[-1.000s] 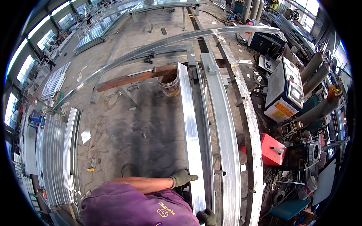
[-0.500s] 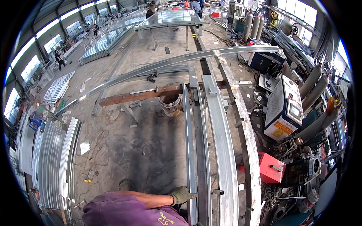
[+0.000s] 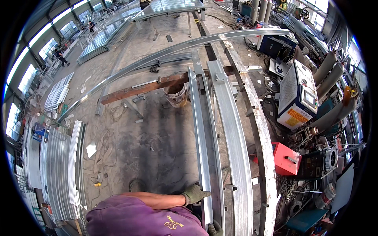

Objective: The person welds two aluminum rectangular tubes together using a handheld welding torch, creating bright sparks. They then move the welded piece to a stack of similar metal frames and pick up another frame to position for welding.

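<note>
1. Clock directions run from the middle of the view. At six o'clock, the fingers of the gloved left hand are closed over the narrow silver strip; the thumb is hidden.
2. Just beyond six, toward five, the gloved right hand is against the strip's right side, cut off by the edge; how far its fingers are closed cannot be told.
3. The strip runs from six toward twelve, close beside a darker grey channel.
4. Farther right, a wide silver beam runs from five to one, apart from a scuffed, whitish beam.
5. At eight stand ribbed metal sheets; at four, a red box.
6. Just before three is a white and blue machine.
7. At eleven, a bucket sits near a rusty brown beam, which reaches toward ten.
8. Beyond, a long metal length arcs across; farther off at ten lie stacked panels.
</note>
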`<action>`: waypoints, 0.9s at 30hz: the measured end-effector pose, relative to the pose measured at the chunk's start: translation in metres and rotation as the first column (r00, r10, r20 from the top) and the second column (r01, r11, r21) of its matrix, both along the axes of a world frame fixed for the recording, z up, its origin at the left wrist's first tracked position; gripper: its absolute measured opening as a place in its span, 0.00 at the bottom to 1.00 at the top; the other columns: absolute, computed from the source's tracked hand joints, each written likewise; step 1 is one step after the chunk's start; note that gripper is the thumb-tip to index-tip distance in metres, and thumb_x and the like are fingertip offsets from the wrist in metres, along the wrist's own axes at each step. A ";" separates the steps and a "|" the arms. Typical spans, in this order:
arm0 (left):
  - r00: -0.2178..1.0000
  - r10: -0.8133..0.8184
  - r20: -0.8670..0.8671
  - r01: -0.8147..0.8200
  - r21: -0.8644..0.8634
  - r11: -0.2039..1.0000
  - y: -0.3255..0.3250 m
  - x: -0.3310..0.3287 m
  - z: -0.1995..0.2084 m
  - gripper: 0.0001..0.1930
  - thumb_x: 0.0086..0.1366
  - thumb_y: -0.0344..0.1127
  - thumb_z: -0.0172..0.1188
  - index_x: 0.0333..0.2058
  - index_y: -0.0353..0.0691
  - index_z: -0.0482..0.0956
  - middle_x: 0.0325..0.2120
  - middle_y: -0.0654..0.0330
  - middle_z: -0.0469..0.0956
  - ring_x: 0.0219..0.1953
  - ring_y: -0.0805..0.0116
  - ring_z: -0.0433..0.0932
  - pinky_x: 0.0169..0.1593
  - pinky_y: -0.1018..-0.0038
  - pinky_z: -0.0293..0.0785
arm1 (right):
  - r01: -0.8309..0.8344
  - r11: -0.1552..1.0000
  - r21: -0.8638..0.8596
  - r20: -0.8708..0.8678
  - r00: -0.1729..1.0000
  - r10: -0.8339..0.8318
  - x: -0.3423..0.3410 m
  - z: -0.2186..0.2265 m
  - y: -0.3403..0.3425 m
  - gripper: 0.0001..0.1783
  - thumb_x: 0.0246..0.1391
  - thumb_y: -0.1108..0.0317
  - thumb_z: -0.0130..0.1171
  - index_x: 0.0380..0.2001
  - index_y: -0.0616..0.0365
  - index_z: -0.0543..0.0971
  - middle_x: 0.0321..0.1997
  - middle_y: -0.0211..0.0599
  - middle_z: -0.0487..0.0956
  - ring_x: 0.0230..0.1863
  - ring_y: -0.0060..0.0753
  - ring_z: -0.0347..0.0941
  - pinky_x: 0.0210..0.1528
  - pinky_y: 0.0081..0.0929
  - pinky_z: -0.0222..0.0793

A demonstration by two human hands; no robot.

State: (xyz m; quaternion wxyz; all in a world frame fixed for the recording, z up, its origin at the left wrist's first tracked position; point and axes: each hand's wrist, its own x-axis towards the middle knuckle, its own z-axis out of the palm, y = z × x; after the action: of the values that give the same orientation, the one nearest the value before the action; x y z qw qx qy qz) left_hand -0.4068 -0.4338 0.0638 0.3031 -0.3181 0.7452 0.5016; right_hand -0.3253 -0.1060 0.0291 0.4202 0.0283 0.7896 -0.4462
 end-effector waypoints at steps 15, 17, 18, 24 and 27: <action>0.972 0.168 0.164 -0.183 0.077 0.980 0.009 -0.029 -0.037 0.28 0.69 0.59 0.71 0.30 0.34 0.87 0.21 0.52 0.86 0.17 0.65 0.81 0.21 0.65 0.76 | -0.058 0.998 -0.009 -0.010 0.998 0.058 0.015 0.003 0.014 0.48 0.67 0.53 0.71 0.80 0.63 0.62 0.79 0.60 0.67 0.79 0.50 0.64 0.79 0.44 0.59; 0.969 0.120 0.215 -0.138 0.071 0.988 0.005 -0.041 -0.043 0.28 0.69 0.58 0.71 0.32 0.33 0.87 0.20 0.52 0.86 0.17 0.64 0.81 0.22 0.65 0.76 | -0.151 0.974 0.171 -0.198 0.963 0.184 0.006 -0.004 0.006 0.45 0.66 0.54 0.72 0.79 0.56 0.65 0.75 0.58 0.72 0.72 0.49 0.71 0.70 0.50 0.67; 0.967 0.098 0.236 -0.118 0.074 0.990 0.006 -0.047 -0.052 0.30 0.69 0.59 0.71 0.34 0.30 0.87 0.19 0.52 0.85 0.17 0.64 0.81 0.23 0.65 0.78 | -0.166 0.948 0.271 -0.267 0.933 0.240 0.009 -0.006 0.010 0.43 0.66 0.54 0.72 0.78 0.53 0.66 0.73 0.58 0.75 0.69 0.48 0.75 0.66 0.53 0.71; 0.910 0.157 0.383 -0.278 0.286 0.917 0.008 -0.053 -0.104 0.36 0.67 0.61 0.70 0.43 0.23 0.81 0.36 0.37 0.86 0.30 0.43 0.88 0.32 0.51 0.88 | 0.011 0.780 0.625 -0.174 0.977 0.126 0.060 -0.016 0.028 0.38 0.63 0.48 0.65 0.71 0.53 0.74 0.62 0.57 0.82 0.61 0.65 0.78 0.62 0.60 0.73; 0.905 0.231 0.359 -0.309 0.178 0.934 0.012 -0.035 -0.101 0.32 0.63 0.57 0.77 0.41 0.27 0.79 0.27 0.44 0.83 0.20 0.51 0.84 0.23 0.56 0.85 | 0.034 0.718 0.695 -0.108 0.992 0.058 0.069 0.017 0.013 0.19 0.60 0.63 0.61 0.53 0.50 0.87 0.51 0.48 0.88 0.56 0.55 0.83 0.60 0.55 0.75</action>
State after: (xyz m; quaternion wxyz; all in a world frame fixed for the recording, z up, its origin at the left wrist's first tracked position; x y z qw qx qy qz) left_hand -0.4419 -0.4217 -0.0374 0.3863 -0.4613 0.5686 0.5610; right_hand -0.2560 -0.0927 0.0465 0.3327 0.1514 0.9236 -0.1151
